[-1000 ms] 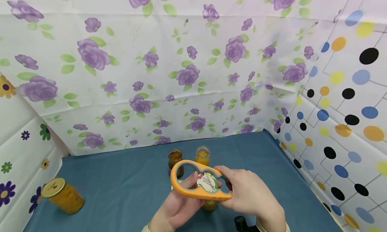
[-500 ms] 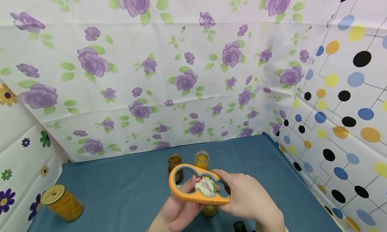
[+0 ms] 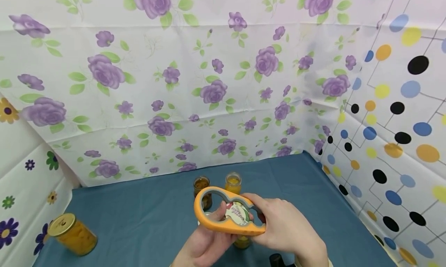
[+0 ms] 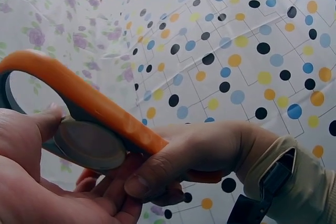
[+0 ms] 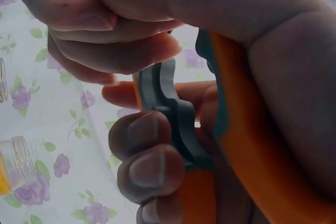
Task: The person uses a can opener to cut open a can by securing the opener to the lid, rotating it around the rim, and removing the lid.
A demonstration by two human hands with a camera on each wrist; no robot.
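An orange jar opener (image 3: pixel 230 228) with grey inner pads is held out in front of me. My right hand (image 3: pixel 289 224) grips its handles, fingers wrapped around one of them in the right wrist view. Inside the opener's middle opening sits a round jar lid (image 3: pixel 238 213) with a printed fruit label. My left hand (image 3: pixel 209 240) pinches this lid, its thumb at the lid's edge and its fingers underneath. From the left wrist view the lid (image 4: pixel 90 144) shows as a bare disc with no jar attached. The left hand's lower fingers overlap the right hand there.
Behind the opener stand an uncovered brown jar (image 3: pixel 201 183) and an uncovered yellow jar (image 3: pixel 233 182). Another yellow jar (image 3: pixel 242 242) shows below the hands. A larger jar with a gold lid (image 3: pixel 72 234) stands far left on the blue cloth (image 3: pixel 139 220). Patterned sheets surround the table.
The head view has tilted slightly, so the scene sits a little lower. Both hands keep their hold on the jar opener and the lid with hardly any movement.
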